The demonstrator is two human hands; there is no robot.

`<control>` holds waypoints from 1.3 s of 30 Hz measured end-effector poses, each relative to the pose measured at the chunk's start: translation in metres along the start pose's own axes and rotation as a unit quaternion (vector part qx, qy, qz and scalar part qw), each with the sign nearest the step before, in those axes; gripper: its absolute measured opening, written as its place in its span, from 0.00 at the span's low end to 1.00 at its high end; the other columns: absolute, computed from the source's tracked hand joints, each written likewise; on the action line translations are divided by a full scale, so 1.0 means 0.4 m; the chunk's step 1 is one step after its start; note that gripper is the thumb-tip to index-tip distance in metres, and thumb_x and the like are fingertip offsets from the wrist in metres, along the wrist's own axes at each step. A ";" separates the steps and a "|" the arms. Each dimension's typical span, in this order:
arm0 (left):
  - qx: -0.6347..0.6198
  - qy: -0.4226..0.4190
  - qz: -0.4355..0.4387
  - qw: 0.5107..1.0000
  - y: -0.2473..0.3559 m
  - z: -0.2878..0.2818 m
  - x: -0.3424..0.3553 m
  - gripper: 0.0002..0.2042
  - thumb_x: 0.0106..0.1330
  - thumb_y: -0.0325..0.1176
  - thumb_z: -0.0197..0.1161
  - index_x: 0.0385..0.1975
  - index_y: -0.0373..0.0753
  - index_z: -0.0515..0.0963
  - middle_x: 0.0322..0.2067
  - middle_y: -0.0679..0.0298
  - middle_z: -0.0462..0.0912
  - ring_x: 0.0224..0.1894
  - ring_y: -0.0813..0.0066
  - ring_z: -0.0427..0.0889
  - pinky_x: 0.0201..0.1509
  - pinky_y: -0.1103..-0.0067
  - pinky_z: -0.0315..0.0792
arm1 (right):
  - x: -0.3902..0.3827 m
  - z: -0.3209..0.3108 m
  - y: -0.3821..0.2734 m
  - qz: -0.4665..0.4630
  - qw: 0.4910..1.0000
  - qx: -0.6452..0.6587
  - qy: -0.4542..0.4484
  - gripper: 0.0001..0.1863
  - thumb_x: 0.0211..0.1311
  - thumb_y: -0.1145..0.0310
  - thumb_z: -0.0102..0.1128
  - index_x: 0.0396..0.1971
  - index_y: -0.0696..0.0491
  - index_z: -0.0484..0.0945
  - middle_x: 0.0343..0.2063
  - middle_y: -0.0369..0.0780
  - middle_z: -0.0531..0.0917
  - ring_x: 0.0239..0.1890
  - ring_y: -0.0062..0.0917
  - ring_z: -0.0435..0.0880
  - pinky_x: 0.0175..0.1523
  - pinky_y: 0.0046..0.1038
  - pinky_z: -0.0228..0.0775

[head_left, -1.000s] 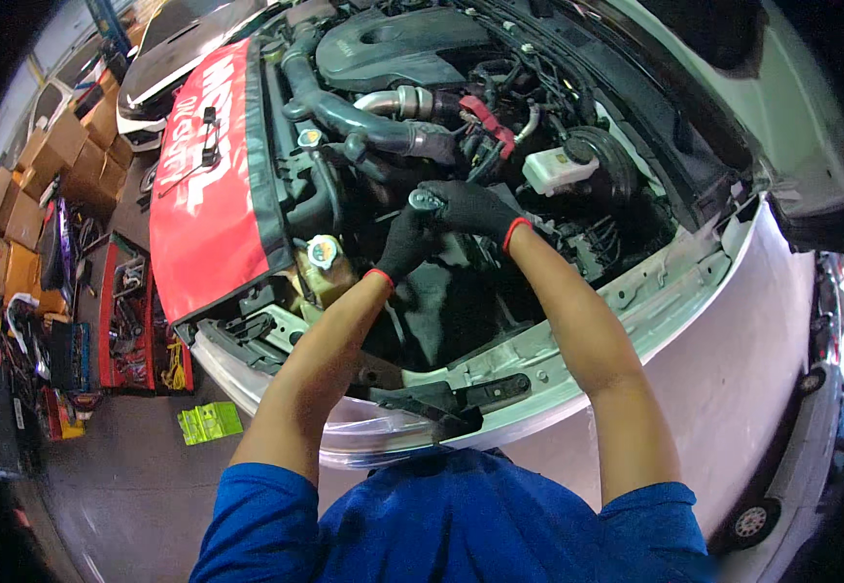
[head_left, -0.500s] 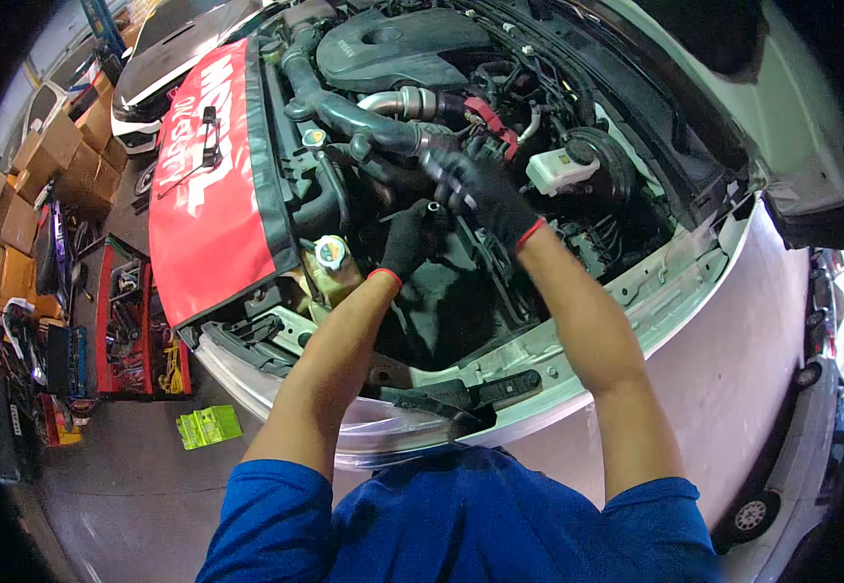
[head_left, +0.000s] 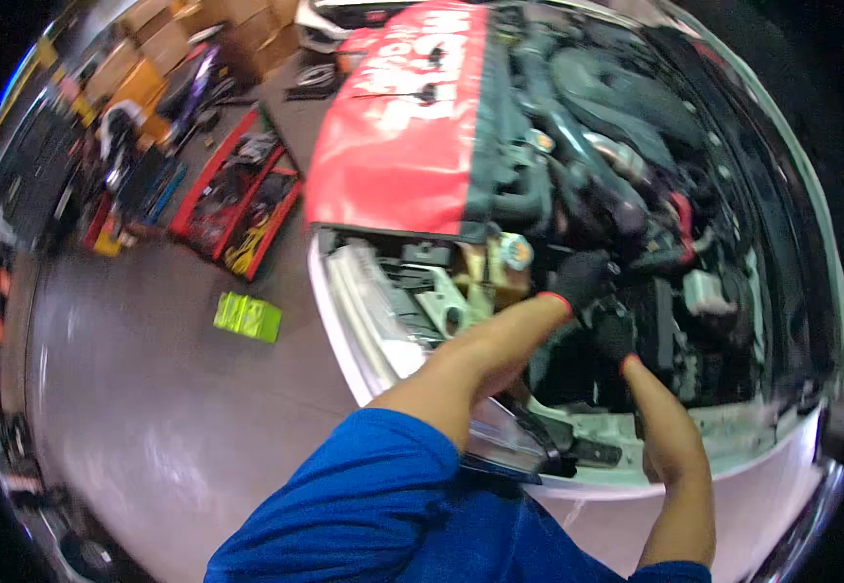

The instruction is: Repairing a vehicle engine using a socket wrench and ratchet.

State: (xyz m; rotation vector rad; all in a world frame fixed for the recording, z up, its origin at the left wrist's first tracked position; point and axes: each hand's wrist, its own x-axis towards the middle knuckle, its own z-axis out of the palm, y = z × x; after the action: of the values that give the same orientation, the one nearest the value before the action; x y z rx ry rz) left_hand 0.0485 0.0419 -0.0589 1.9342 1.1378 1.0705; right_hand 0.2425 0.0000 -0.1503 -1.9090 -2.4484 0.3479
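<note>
Both my hands wear black gloves with red cuffs and reach into a car's engine bay. My left hand [head_left: 583, 279] is closed, right of the tank with a pale cap [head_left: 516, 252]; what it grips is dark and smeared. Just below and to the right, my right hand [head_left: 615, 333] is low in the dark cavity, close to the left one. Blur and shadow hide its fingers. Thick dark intake hose [head_left: 611, 199] runs above both hands, and the grey engine cover [head_left: 626, 92] lies beyond.
A red fender cover [head_left: 397, 155] drapes over the car's left edge with a dark tool on it. On the floor at left are a red tool tray [head_left: 210, 243], a lime-green box [head_left: 247, 317] and several cardboard boxes [head_left: 164, 49]. A white fluid reservoir [head_left: 707, 291] sits at right.
The view has swung left, so the car appears further right. My right hand has come down from the hoses to below my left hand; the silvery tool it held no longer shows clearly.
</note>
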 end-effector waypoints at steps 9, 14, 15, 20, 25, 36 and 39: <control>0.049 0.047 -0.055 0.996 -0.062 -0.041 -0.015 0.11 0.46 0.38 0.62 0.26 0.38 0.81 0.30 0.50 0.80 0.37 0.50 0.79 0.44 0.62 0.72 | 0.070 -0.118 -0.197 -0.072 0.954 0.255 0.138 0.21 0.59 0.69 0.48 0.52 0.58 0.68 0.51 0.45 0.73 0.53 0.37 0.72 0.58 0.33 0.62; -0.007 -0.111 -0.030 0.993 -0.027 -0.082 0.032 0.24 0.47 0.55 0.62 0.32 0.38 0.82 0.34 0.49 0.80 0.37 0.49 0.79 0.43 0.63 0.72 | 0.107 -0.030 0.015 -0.034 0.902 0.393 0.172 0.17 0.61 0.71 0.44 0.48 0.60 0.72 0.50 0.44 0.75 0.53 0.33 0.71 0.60 0.31 0.60; 0.028 -0.146 -0.019 0.989 -0.067 -0.105 0.037 0.23 0.48 0.54 0.62 0.34 0.40 0.82 0.36 0.50 0.81 0.38 0.50 0.79 0.44 0.64 0.72 | 0.127 -0.078 -0.070 -0.050 0.934 0.319 0.155 0.16 0.62 0.70 0.42 0.45 0.60 0.75 0.50 0.44 0.75 0.55 0.33 0.70 0.63 0.31 0.57; -0.042 -0.208 0.080 0.974 -0.141 -0.172 0.053 0.21 0.47 0.33 0.61 0.45 0.36 0.77 0.40 0.54 0.81 0.41 0.65 0.80 0.49 0.74 0.70 | 0.105 -0.265 -0.318 0.041 0.939 0.291 0.178 0.19 0.53 0.67 0.58 0.46 0.58 0.74 0.48 0.44 0.77 0.49 0.33 0.76 0.54 0.32 0.65; -0.022 -0.038 0.036 0.998 -0.059 -0.106 0.075 0.16 0.48 0.34 0.63 0.38 0.35 0.78 0.34 0.51 0.82 0.37 0.61 0.82 0.42 0.72 0.72 | 0.130 -0.204 -0.164 0.001 0.857 0.425 0.292 0.18 0.51 0.63 0.60 0.40 0.57 0.76 0.42 0.48 0.78 0.45 0.35 0.77 0.50 0.32 0.67; -0.149 -0.152 -0.118 0.970 -0.127 -0.041 -0.005 0.14 0.52 0.29 0.59 0.40 0.36 0.78 0.33 0.54 0.82 0.33 0.72 0.80 0.39 0.76 0.71 | 0.116 -0.179 -0.205 -0.029 0.800 0.535 0.272 0.12 0.48 0.69 0.59 0.34 0.55 0.79 0.33 0.45 0.82 0.38 0.32 0.82 0.44 0.29 0.71; 0.091 -0.218 0.028 0.971 -0.225 -0.024 -0.002 0.16 0.51 0.29 0.56 0.42 0.38 0.78 0.37 0.52 0.81 0.37 0.57 0.81 0.43 0.69 0.72 | 0.118 -0.208 -0.225 -0.003 0.873 0.433 0.222 0.17 0.51 0.74 0.56 0.44 0.57 0.75 0.37 0.40 0.83 0.38 0.20 0.79 0.46 0.24 0.69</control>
State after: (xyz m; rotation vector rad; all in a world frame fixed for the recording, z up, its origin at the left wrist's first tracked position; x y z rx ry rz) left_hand 0.0059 0.0799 -0.1293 2.2138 0.9604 0.5378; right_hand 0.1571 0.0384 -0.0585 -1.3675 -1.5753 0.7465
